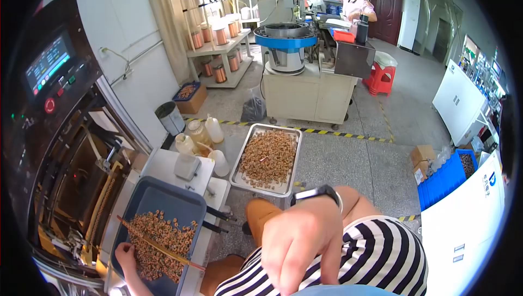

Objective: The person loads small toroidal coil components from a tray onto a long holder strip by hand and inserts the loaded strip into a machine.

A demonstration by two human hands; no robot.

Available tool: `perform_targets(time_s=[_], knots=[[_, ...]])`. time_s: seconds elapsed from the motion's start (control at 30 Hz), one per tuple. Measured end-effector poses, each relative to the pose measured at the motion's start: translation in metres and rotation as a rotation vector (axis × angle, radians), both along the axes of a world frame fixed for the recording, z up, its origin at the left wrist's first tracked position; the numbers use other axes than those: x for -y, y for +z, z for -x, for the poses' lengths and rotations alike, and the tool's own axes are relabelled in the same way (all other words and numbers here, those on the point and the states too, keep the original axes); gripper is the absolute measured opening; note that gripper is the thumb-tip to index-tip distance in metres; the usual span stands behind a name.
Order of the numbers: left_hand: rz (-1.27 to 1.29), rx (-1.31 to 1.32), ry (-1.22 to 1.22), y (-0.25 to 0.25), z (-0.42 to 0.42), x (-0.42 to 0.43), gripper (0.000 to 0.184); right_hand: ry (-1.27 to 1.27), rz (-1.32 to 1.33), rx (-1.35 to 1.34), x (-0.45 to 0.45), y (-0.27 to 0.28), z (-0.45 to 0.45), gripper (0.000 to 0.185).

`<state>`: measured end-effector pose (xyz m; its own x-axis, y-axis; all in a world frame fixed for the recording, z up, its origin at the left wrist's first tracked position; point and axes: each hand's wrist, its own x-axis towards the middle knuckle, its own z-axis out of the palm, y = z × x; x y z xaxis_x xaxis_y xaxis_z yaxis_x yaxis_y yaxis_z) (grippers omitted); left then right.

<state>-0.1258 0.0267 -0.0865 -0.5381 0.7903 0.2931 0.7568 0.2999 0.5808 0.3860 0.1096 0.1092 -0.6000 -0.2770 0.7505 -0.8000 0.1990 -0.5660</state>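
My left hand (126,256) is at the left side of a dark grey tray (197,200), beside a heap of small copper-coloured ring-like parts (166,230). Its fingers are curled together; whatever they may pinch is too small to make out. A long thin yellowish strip (158,246) with reddish ends lies slantwise across the heap. Close to the camera, my right hand (302,236), wearing a watch on its wrist, hangs bent in front of a striped shirt (381,252). Its fingers curl downward near a light blue surface (354,290) at the bottom edge, and their tips are partly hidden.
A machine with a lit screen (49,64) stands at left. On the floor, a metal tray (297,157) holds many similar parts, near plastic jugs (214,130). Beyond are a blue-rimmed bowl feeder (286,42), a red stool (379,80) and another person (357,7). Blue bins (444,181) stand right.
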Motion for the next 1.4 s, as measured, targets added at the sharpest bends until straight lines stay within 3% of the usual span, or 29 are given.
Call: perform_targets(time_s=[0.07,0.2,0.27,0.4,0.47,0.53,0.6,0.63,0.67,0.7,0.77,0.97,1.17,1.4], knots=[[-0.055,-0.008,-0.025,-0.011,0.009,-0.003,0.012,-0.049,0.081,-0.081,0.005,-0.006,-0.003,0.040],[-0.041,0.033,-0.017,-0.016,0.014,-0.003,0.012,0.018,0.105,-0.098,0.000,-0.013,-0.013,0.029],[-0.038,-0.026,-0.026,-0.011,0.006,-0.005,0.011,0.106,0.056,-0.160,-0.006,-0.011,-0.017,0.023],[-0.116,-0.228,0.065,-0.009,-0.003,-0.006,0.015,0.044,0.139,-0.130,-0.006,-0.018,-0.019,0.014],[-0.220,-0.277,0.070,-0.012,0.001,-0.004,0.016,0.062,0.036,-0.077,-0.017,-0.019,-0.015,0.010],[-0.274,-0.283,0.077,-0.010,0.005,0.000,0.017,0.182,-0.072,-0.026,-0.027,-0.021,-0.004,0.017],[-0.175,-0.027,0.116,-0.006,0.008,0.004,0.016,0.172,-0.022,-0.024,-0.021,-0.031,0.011,0.019],[-0.261,-0.113,0.068,-0.024,0.026,0.003,0.014,0.182,-0.009,-0.043,-0.021,-0.037,0.016,0.021],[-0.207,-0.133,0.088,-0.010,0.009,-0.001,0.014,0.193,0.008,-0.061,-0.025,-0.041,0.019,0.023],[-0.136,-0.155,0.110,0.005,-0.006,0.004,0.013,0.328,0.094,0.118,-0.036,-0.030,0.014,0.030],[-0.254,-0.270,0.017,-0.010,0.013,0.008,0.014,0.126,0.121,0.067,-0.039,-0.046,0.012,0.027],[-0.225,-0.002,0.058,-0.019,0.034,0.010,0.018,-0.227,0.197,0.366,-0.075,-0.064,0.002,0.020],[-0.163,0.132,0.205,-0.019,0.037,0.016,0.018,-0.222,0.243,0.565,-0.091,-0.089,0.025,0.018],[-0.178,0.058,0.153,-0.027,0.050,0.022,0.016,-0.260,0.194,0.659,-0.098,-0.107,0.040,0.017]])
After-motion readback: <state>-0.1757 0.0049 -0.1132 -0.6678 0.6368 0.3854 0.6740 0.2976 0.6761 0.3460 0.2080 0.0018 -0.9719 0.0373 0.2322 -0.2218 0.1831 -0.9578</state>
